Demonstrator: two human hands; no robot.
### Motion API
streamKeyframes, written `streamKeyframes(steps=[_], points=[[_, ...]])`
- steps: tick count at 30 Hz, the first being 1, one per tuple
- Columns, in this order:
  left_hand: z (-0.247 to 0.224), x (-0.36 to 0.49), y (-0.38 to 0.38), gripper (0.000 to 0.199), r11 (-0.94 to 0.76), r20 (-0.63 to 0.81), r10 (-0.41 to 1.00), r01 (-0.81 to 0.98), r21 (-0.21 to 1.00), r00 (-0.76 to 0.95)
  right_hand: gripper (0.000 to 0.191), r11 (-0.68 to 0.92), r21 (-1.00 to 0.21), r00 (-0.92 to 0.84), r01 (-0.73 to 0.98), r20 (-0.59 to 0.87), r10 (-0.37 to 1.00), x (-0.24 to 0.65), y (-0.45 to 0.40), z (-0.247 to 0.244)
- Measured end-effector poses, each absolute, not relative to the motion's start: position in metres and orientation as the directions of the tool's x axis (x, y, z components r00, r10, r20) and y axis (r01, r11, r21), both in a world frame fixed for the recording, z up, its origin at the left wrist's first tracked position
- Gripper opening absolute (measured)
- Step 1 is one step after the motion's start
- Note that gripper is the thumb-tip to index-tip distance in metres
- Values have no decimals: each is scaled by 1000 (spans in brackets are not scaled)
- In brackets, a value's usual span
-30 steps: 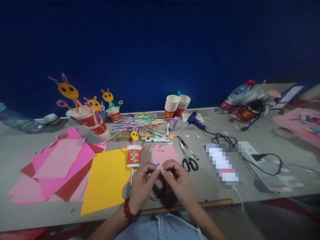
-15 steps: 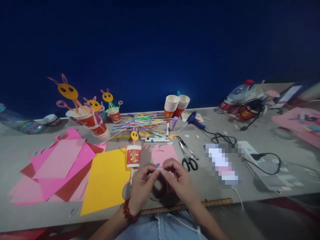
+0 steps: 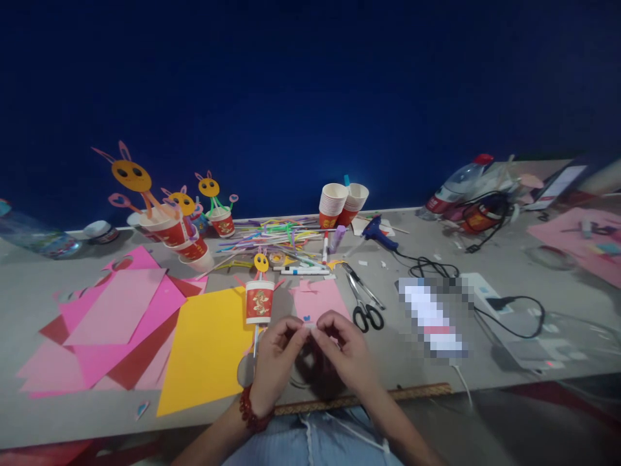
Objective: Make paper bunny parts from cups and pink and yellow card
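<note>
My left hand [image 3: 280,353] and my right hand [image 3: 344,349] meet fingertip to fingertip above the table's front part. Both are closed in a pinch on a small pale strip [image 3: 310,326], mostly covered by the fingers, so its kind does not show. Just beyond the fingertips, a small blue heart [image 3: 306,318] shows against a pink paper sheet [image 3: 323,299]. Left of my hands is a red paper cup [image 3: 259,303] with a yellow bunny face [image 3: 261,261] above it. A dark, round thing beneath my hands is partly hidden.
Black-handled scissors [image 3: 367,317] and a blue glue gun [image 3: 378,234] lie to the right. Pipe cleaners [image 3: 276,236] and stacked cups [image 3: 332,206] are at the back. Yellow paper [image 3: 206,356] and pink sheets [image 3: 116,307] cover the left. A power cord [image 3: 431,268] coils on the right.
My hands stay nearly in place, with the fingertips shifting slightly around the pale strip. Nothing else on the table has visibly moved.
</note>
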State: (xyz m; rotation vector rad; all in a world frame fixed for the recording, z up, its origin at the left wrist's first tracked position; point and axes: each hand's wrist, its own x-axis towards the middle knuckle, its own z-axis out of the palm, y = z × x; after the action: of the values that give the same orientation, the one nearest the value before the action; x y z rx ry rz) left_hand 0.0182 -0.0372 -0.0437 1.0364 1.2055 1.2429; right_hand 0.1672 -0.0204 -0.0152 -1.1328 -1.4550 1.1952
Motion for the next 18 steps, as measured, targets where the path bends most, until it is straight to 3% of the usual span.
streamKeyframes(steps=[7,10,14,16,18], points=[[-42,17,-37,23,104,-105,994,-110,988,-11,28,33,-995,-201,98,12,980,181,-12,-27],[-45,15,-39,26,85,-85,996,-6,996,28,25,77,-949,-195,307,17,981,203,3,-40],[-50,13,-45,17,-54,21,993,281,958,118,13,132,-752,-246,645,-41,968,226,19,-53],[-51,12,-48,15,-132,83,986,357,925,148,5,143,-672,-232,727,-44,972,229,21,-55],[-51,10,-49,14,-189,138,979,406,894,152,13,159,-628,-222,762,-23,975,228,20,-53]])
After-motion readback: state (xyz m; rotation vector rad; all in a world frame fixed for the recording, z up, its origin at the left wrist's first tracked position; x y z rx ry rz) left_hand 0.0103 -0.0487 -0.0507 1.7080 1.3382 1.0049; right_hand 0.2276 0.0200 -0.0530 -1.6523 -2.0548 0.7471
